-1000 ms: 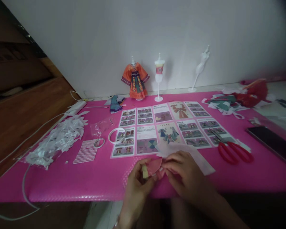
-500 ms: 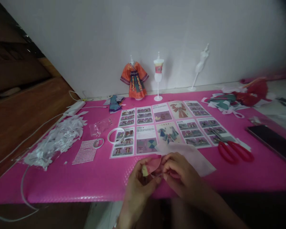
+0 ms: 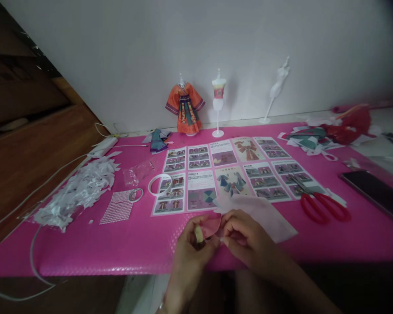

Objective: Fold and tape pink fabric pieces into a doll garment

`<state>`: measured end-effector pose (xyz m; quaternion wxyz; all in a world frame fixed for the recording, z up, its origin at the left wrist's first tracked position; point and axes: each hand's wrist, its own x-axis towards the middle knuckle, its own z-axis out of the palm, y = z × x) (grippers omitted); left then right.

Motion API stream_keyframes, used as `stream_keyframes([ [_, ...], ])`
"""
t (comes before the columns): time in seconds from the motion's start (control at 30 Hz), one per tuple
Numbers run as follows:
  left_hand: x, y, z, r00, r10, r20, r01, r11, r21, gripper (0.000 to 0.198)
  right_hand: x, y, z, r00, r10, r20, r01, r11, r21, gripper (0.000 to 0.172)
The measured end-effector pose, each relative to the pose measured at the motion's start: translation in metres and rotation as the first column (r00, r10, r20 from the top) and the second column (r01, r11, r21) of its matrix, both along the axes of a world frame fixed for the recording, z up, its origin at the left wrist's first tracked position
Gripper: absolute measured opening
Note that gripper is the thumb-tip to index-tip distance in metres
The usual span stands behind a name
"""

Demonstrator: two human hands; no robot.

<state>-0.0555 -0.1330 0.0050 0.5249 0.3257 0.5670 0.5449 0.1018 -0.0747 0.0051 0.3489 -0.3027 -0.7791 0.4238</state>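
At the table's near edge, my left hand point(image 3: 191, 250) and my right hand point(image 3: 247, 240) meet on a small pink paper piece point(image 3: 211, 226) with a pale yellow patch at its left end. Both hands pinch it, fingers curled. A sheet of pale pink tissue point(image 3: 258, 213) lies just behind my right hand. Beyond it spreads a printed instruction sheet point(image 3: 229, 172) with pictures of doll dresses.
Red scissors point(image 3: 324, 206) and a dark phone point(image 3: 376, 194) lie on the right of the pink mat point(image 3: 101, 244). On the left are white paper scraps point(image 3: 78, 189), a rhinestone sheet point(image 3: 117, 208) and tape rings point(image 3: 160, 184). Small mannequins point(image 3: 218, 102) stand by the wall, one in an orange dress point(image 3: 185, 104).
My fingers have shifted slightly on the pink piece, the hands drawing a little closer together. Nothing else on the table has moved.
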Motion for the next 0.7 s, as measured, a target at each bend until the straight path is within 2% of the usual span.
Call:
stream_keyframes([
  [0.1,0.000,0.000,-0.002,0.999,0.020,0.030,-0.020,1.000,-0.015,0.047,0.002,-0.002,-0.001,0.995,-0.092,-0.025,0.094,0.992,0.087,0.016],
  [0.2,-0.001,0.000,-0.003,0.999,0.021,0.043,-0.019,0.999,-0.033,0.050,0.005,-0.007,0.000,0.967,-0.246,-0.069,0.256,0.939,0.232,0.013],
  [0.27,-0.001,-0.001,-0.002,0.999,0.017,0.039,-0.015,0.999,-0.033,0.050,0.006,-0.010,0.001,0.957,-0.285,-0.043,0.286,0.917,0.278,0.010],
  [0.37,-0.001,-0.001,0.001,0.999,0.007,0.044,-0.006,1.000,-0.028,0.048,0.004,-0.011,0.001,0.969,-0.242,0.047,0.223,0.942,0.250,0.012],
  [0.43,0.000,-0.001,0.003,0.999,-0.005,0.046,0.007,1.000,-0.030,0.047,0.002,-0.009,-0.001,0.980,-0.183,0.073,0.166,0.967,0.191,0.008],
  [0.57,0.002,0.000,0.004,0.999,-0.018,0.041,0.019,1.000,-0.025,0.049,-0.001,-0.004,-0.008,0.993,-0.107,0.058,0.102,0.992,0.080,0.011],
  [0.7,0.004,0.003,0.003,1.000,-0.013,-0.019,0.013,0.999,-0.029,0.047,-0.001,0.001,-0.010,0.998,-0.053,0.029,0.051,0.996,0.069,0.009],
])
